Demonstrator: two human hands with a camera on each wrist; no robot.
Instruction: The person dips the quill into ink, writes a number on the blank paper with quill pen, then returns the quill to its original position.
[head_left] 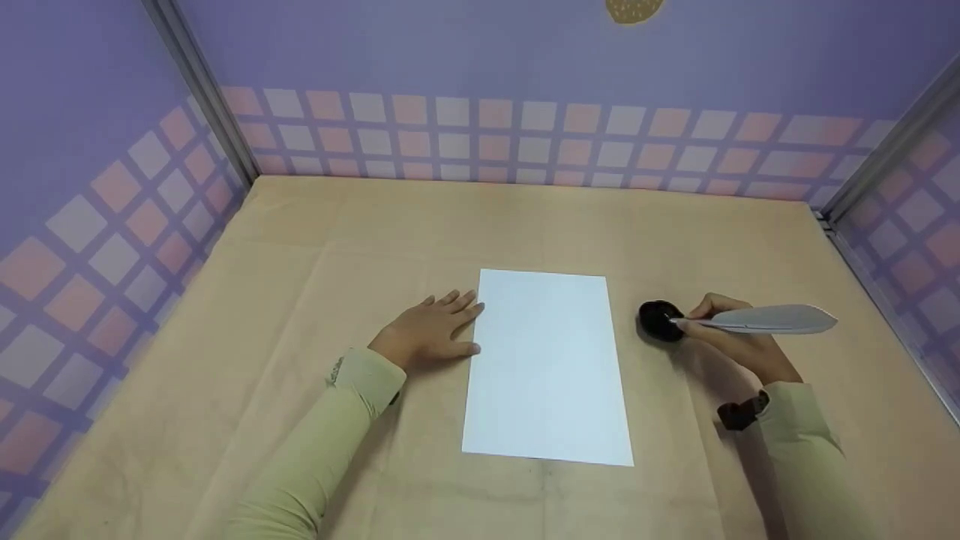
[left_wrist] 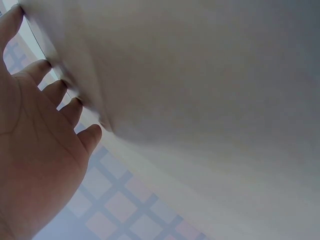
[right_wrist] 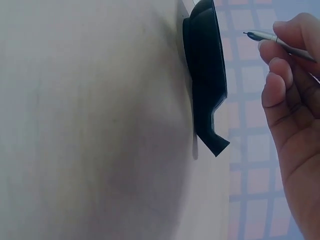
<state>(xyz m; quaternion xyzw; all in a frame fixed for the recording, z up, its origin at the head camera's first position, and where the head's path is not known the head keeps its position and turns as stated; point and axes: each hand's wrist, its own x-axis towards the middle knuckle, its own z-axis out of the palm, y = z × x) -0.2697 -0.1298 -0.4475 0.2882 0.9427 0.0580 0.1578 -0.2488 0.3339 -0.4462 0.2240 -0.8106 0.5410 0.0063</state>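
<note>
Three checked walls round a tan tabletop, left fingers splayed at paper, right fingers pinched round a quill.

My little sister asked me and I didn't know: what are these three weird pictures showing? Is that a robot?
No robot here: these are a person's own two hands. The big picture comes from a camera worn on the head, looking forward and down. The other two come from cameras on the wrists, so they look tilted.

On the beige, cloth-covered surface lie a rectangular white sheet of paper and a small, shiny black pot. The left hand has its fingers at the paper's left edge. The right hand pinches a pale feather pen with a silvery metal tip. The right wrist picture shows that tip apart from the pot.
</note>
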